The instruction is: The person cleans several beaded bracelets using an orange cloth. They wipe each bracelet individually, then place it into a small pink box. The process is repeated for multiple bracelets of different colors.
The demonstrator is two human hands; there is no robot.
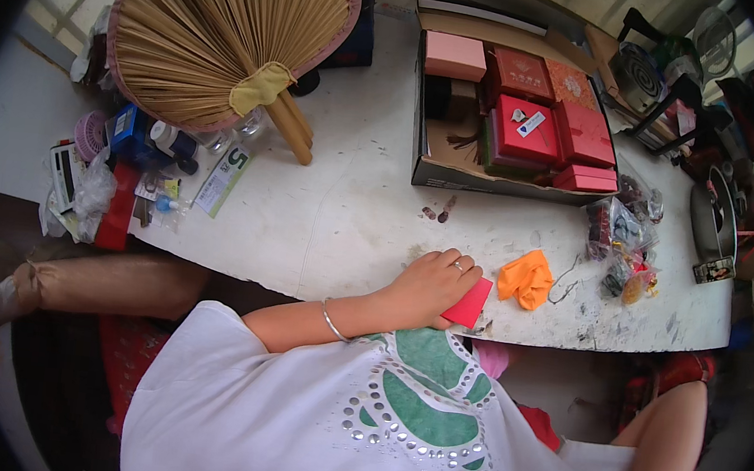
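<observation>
Near the table's front edge my left hand (436, 287) lies over a flat red square item (469, 304), with the fingers curled across its far side and the thumb at its near side. Whether it is a small box or a card I cannot tell, as the hand covers part of it. A ring and a silver bangle (335, 320) are on this arm. Just right of the red item lies a crumpled orange cloth (525, 280), and a thin grey cord (566, 282) curls beside it. My right arm bends at the lower right; its hand is out of view.
At the back, an open cardboard carton (511, 188) holds several red and pink gift boxes. A pleated palm-leaf fan (232, 38) stands at the left, over bottles and a blue box (131, 133). Plastic bags of trinkets (622, 235) and a round black pan (713, 213) sit right.
</observation>
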